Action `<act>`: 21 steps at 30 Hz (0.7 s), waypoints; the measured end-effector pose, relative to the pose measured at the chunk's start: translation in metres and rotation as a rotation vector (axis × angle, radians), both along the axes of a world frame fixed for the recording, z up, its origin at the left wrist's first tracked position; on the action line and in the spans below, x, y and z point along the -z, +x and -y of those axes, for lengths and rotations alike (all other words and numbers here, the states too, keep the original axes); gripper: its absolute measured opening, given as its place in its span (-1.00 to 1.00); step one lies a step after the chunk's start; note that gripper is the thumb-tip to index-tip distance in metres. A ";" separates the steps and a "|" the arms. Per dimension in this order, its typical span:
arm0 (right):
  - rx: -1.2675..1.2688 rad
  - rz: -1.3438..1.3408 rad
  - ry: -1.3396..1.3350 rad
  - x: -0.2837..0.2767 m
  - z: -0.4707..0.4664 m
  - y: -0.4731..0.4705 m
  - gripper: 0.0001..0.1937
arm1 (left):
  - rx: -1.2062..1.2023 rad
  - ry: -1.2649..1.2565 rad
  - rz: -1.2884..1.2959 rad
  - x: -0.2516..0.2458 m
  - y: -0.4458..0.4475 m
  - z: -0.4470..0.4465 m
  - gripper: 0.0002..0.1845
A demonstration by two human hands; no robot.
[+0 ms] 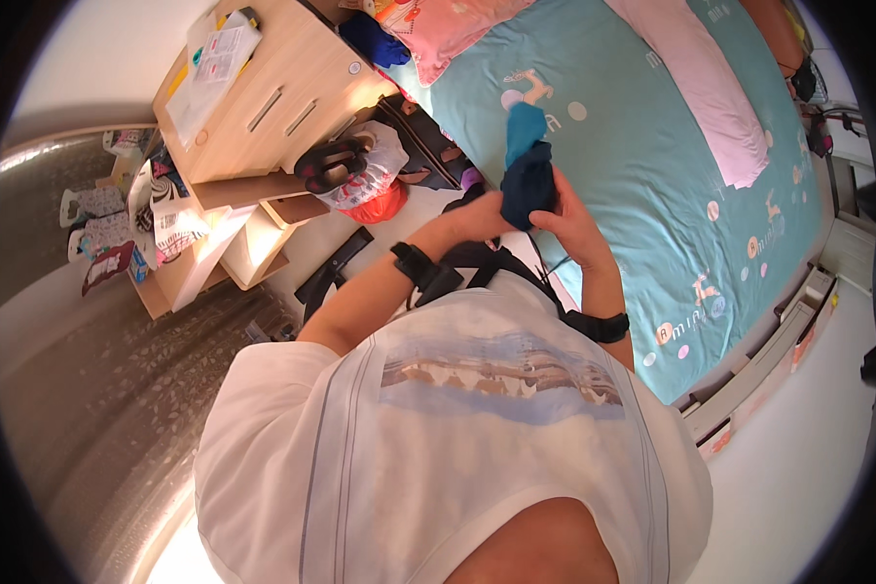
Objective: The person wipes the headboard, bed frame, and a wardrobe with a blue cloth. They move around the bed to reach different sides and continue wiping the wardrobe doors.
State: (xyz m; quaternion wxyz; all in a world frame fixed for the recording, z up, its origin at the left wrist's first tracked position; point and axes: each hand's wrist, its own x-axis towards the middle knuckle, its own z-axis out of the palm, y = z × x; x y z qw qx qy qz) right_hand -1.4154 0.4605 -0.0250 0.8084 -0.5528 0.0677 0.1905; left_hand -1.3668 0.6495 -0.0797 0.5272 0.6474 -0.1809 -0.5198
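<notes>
Both hands hold a small soft cloth item, dark navy [529,186] in its lower part, with a bright blue part [525,131] sticking up from its top. It may be a sock; the picture does not settle it. My left hand [482,217] grips it from the left, its fingertips hidden behind the navy cloth. On the lower right side, my right hand [571,223] pinches the cloth, thumb in front. The item is held up in front of the near left edge of a bed with a green printed bedsheet [628,153].
A pink pillow [452,29], a dark blue cloth [376,40] and a long pink bolster [708,87] lie on the bed. To the left stands a wooden cabinet [263,80], with dark shoes [332,164] on a plastic bag [379,153] beside it. A mirror is at far left.
</notes>
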 end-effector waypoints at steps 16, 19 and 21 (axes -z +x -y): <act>0.127 -0.027 0.037 -0.107 0.015 -0.034 -0.57 | -0.354 -0.600 -0.601 -0.098 0.054 -0.058 -0.75; 0.138 -0.027 -0.017 -0.112 0.014 -0.034 -0.66 | -0.178 -0.544 -0.648 -0.099 0.073 -0.038 -0.72; 0.042 -0.190 -0.438 -0.105 0.009 -0.034 -0.75 | -0.079 -0.227 -0.224 -0.094 0.083 -0.017 -0.71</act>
